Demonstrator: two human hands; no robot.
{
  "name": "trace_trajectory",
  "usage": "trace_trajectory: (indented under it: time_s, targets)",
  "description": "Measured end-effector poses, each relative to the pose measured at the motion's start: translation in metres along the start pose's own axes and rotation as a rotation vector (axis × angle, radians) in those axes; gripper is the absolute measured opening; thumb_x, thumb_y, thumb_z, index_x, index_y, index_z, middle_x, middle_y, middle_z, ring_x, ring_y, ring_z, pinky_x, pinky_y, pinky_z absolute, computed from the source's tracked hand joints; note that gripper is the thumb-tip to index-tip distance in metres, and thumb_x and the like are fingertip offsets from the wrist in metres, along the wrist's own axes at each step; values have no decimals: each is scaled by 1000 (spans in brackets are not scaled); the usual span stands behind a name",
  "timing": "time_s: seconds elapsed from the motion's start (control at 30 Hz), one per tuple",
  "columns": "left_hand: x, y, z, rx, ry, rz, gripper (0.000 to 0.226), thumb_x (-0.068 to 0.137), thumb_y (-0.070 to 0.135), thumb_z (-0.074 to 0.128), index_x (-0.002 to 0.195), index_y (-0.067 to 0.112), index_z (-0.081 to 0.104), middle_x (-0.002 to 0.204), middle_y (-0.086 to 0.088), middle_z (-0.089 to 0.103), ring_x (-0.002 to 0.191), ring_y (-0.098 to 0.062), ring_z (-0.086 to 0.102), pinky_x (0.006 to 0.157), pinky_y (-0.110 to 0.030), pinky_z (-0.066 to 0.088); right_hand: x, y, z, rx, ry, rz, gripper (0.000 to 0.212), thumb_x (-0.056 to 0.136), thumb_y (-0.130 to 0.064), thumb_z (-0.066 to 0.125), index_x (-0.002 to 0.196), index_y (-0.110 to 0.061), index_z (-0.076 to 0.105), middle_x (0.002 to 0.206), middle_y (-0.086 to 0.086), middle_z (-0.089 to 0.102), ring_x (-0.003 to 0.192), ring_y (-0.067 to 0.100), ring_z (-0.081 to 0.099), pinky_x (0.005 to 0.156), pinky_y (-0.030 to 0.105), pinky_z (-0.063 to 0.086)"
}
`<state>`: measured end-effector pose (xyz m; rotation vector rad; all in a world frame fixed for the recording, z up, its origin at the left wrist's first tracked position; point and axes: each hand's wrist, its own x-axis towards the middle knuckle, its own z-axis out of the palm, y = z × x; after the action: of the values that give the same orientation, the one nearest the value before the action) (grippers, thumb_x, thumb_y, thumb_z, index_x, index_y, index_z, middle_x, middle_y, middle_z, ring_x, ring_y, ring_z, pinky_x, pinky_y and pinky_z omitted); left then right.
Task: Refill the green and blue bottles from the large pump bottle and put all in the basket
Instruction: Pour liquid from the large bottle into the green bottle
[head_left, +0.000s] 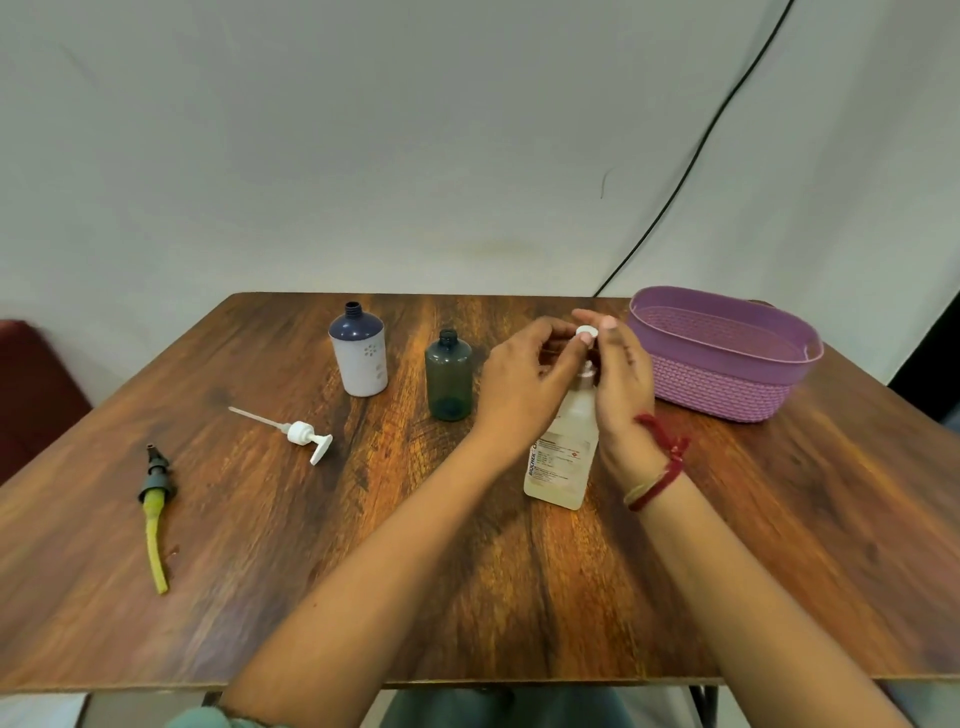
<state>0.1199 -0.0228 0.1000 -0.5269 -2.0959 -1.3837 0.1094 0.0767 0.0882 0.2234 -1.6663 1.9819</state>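
Observation:
The large clear pump bottle (563, 457) with a printed label stands right of the table's middle. Both hands are at its top. My right hand (621, 379) pinches the white pump head (586, 332), and my left hand (524, 379) grips the neck below it, hiding the collar. The green bottle (448, 376) stands open and uncapped just left of my hands. Further left, the blue-topped white bottle (359, 351) also stands without a cap. The purple woven basket (727, 387) sits at the right, holding nothing.
A white pump dispenser (306, 435) with its dip tube lies on the wooden table (260, 545) left of centre. A dark cap with a yellow-green tube (155, 512) lies at the far left. A black cable (696, 156) hangs behind.

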Motion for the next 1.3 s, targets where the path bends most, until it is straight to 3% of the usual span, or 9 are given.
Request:
trace_trajectory:
  time_s: [0.2,0.4,0.6,0.67,0.77,0.87,1.0,1.13,1.3]
  targets:
    - [10,-18,-3,37,-94,40,37,98,39,40,108,14,66,94,-1,71,85,-18,68,70,-46,55,2,7,2,-9,31,-40,21,89,-33,50,90,-18,65,91,5,67,85,18,64,72,30,51]
    - [13,-29,-1,-218,-118,-52,41,93,45,42,106,14,66,92,-3,71,87,-20,69,74,-49,57,2,13,4,-98,72,-101,24,92,-35,50,90,-17,66,88,5,68,82,20,66,71,37,55]
    - [3,-46,-26,-199,192,-130,47,87,56,38,110,19,58,99,13,61,93,6,58,83,-18,49,-1,15,5,-229,105,-165,33,99,-28,42,98,-5,66,87,-6,67,72,-2,57,64,13,43]
    - [3,-66,-36,-136,272,-193,46,85,60,43,117,27,50,114,9,54,107,3,52,95,-26,48,-5,14,6,-265,108,-189,28,98,-29,42,103,-12,63,87,-9,67,77,1,60,65,12,45]
    - [0,-93,-41,40,221,-334,74,79,59,63,137,24,34,139,-1,35,130,-17,36,110,-45,35,-10,15,8,-349,103,-258,31,99,-33,40,117,-15,57,88,-13,66,77,-2,61,65,9,44]
    - [2,-112,-35,168,131,-479,108,68,60,74,149,21,14,153,-6,14,142,-25,18,115,-48,21,-13,18,9,-458,112,-295,43,97,-45,34,123,-18,54,95,-4,68,79,-1,60,62,6,42]
    - [11,-135,-27,157,71,-614,123,63,56,80,152,20,3,158,-9,4,146,-29,8,116,-49,15,-14,20,9,-500,122,-320,39,98,-41,37,123,-16,53,98,1,68,83,5,62,64,3,41]
    - [15,-154,-18,150,99,-614,110,63,53,81,147,19,19,151,-8,25,140,-28,25,114,-50,26,-14,21,9,-516,140,-321,34,99,-39,38,123,-18,51,100,2,68,84,4,62,65,5,42]
    - [14,-160,-24,66,114,-524,70,71,40,80,126,20,41,125,0,51,117,-22,52,96,-33,44,-14,22,8,-511,127,-334,40,97,-43,34,122,-16,51,103,4,67,87,10,64,68,2,42]
